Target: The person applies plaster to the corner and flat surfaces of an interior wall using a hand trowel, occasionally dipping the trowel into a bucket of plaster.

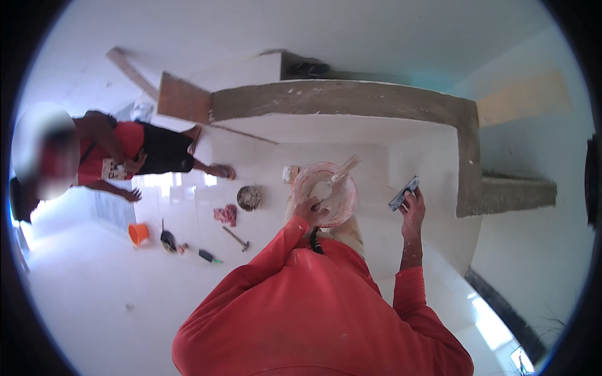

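Holding bucket (346, 207), rim in left grip (307, 209) | flat tool (403, 193) in right grip (412, 213)

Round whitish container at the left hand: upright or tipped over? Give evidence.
Upright: the container shows its open mouth and inside from above, the left hand at its near rim.

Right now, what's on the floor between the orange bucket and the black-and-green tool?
In the head view, a dark thing with a handle by the bucket, then small reddish bits.
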A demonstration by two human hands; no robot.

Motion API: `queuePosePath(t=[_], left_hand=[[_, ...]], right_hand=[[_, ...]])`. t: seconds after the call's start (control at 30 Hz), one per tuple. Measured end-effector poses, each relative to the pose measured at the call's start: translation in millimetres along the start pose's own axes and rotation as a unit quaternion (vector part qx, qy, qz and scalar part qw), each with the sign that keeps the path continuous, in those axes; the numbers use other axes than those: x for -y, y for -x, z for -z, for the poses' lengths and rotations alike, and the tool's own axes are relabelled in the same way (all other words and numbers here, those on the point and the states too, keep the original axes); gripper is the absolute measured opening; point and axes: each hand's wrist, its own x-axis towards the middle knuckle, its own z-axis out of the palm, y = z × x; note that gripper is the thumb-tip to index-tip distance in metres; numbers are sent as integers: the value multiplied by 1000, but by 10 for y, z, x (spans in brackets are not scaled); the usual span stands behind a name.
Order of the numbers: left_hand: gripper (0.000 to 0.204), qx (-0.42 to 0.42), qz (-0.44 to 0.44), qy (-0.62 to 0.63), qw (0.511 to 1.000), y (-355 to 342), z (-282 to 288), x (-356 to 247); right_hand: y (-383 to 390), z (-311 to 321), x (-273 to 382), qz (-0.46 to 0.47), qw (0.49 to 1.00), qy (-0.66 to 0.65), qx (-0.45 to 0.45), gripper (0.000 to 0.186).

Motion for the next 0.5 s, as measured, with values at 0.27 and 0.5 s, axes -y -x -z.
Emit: queuePosePath(t=[0.27, 0.5], left_hand=[[43, -122, 95, 77, 985, 184, 28, 127], [45, -247, 193, 263, 913, 228, 7, 566]], right_hand=[[-226, -73, -251, 6, 983, 143, 114, 62], [-318, 49, -724, -78, 956, 256, 125, 63]])
